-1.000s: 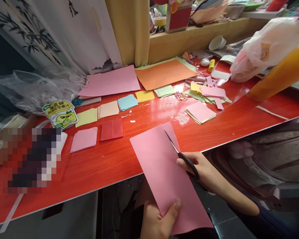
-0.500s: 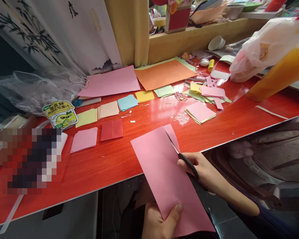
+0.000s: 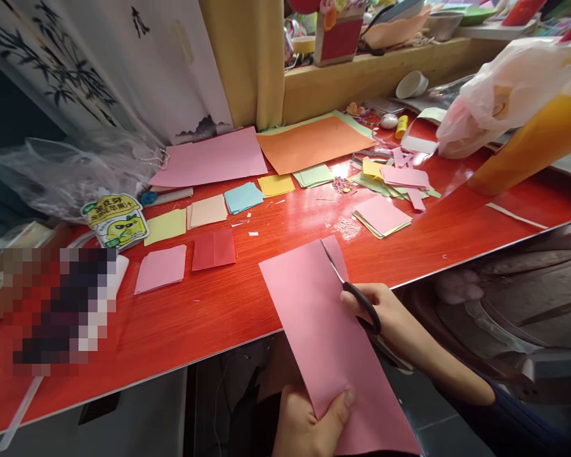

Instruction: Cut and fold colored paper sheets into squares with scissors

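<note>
A long sheet of pink paper point(image 3: 321, 336) slants over the front edge of the red table. My left hand point(image 3: 311, 419) pinches its lower end, thumb on top and the other fingers underneath. My right hand point(image 3: 380, 314) grips the dark handles of a pair of scissors point(image 3: 361, 301). One scissor blade lies over the paper near its far right corner, pointing away from me; the other blade is hidden beneath the sheet. Beyond the paper are a stack of pink squares point(image 3: 383, 214) and a red square point(image 3: 214, 249).
Stacks of coloured paper squares point(image 3: 243, 197) line the table point(image 3: 171, 343), with large pink point(image 3: 214, 158) and orange sheets point(image 3: 314, 143) behind. Paper scraps point(image 3: 404, 178) lie at the right, near a plastic bag point(image 3: 495, 95) and an orange drink cup point(image 3: 528, 149). A bag-like grey item point(image 3: 537, 292) sits lower right.
The pink paper and my left hand have shifted slightly right. The scissors have swung a little, and the corner flap beyond the blade now lies more level with the sheet.
</note>
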{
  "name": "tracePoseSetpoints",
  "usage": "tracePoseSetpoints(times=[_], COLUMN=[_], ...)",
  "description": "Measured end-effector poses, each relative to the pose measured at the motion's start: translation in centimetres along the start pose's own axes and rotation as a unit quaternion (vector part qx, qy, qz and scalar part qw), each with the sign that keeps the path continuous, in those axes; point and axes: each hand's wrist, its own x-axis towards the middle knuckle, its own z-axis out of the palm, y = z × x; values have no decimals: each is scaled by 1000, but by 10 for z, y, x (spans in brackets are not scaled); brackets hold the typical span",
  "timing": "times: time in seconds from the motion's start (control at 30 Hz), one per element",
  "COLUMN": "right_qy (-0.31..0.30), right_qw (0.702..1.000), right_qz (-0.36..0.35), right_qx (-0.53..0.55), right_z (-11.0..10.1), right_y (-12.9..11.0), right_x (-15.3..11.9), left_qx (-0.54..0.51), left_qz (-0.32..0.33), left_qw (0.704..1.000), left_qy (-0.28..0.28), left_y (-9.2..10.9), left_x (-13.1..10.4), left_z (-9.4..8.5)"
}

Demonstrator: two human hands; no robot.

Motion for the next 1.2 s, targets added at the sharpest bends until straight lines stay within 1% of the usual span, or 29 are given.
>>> tracePoseSetpoints(times=[0.1,0.23,0.37,0.5,0.63,0.83,0.93,1.03,1.13,1.2], right_qy=[-3,17,29,26,22,17,3,-20,-54,-81], right_qw=[1000,999,999,997,995,994,994,996,996,994], right_qz=[6,24,41,43,37,41,51,43,53,66], right_qx=[17,12,-10,-51,-84,-102,-98,-72,-47,-35], right_z=[0,1,1,0,-2,-2,-2,-4,-7,-10], right_y=[-4,-7,-8,-7,-4,-5,-9,-15,-21,-23], right_x=[2,3,5,10,15,16,15,15,16,17], left_qx=[-18,-59,-121,-165,-181,-189,-190,-198,-212,-213], left_qz=[-14,-40,-44,-83,-94,-101,-103,-95,-83,-87], left_qw=[1000,997,991,982,978,976,975,975,973,972], left_qy=[-7,-20,-41,-42,-34,-44,-45,-45,-47,-46], left_y=[0,5,15,22,23,21,18,18,20,20], left_x=[2,4,6,8,8,8,8,7,6,5], left_z=[3,3,-5,-15,-20,-22,-22,-21,-19,-17])
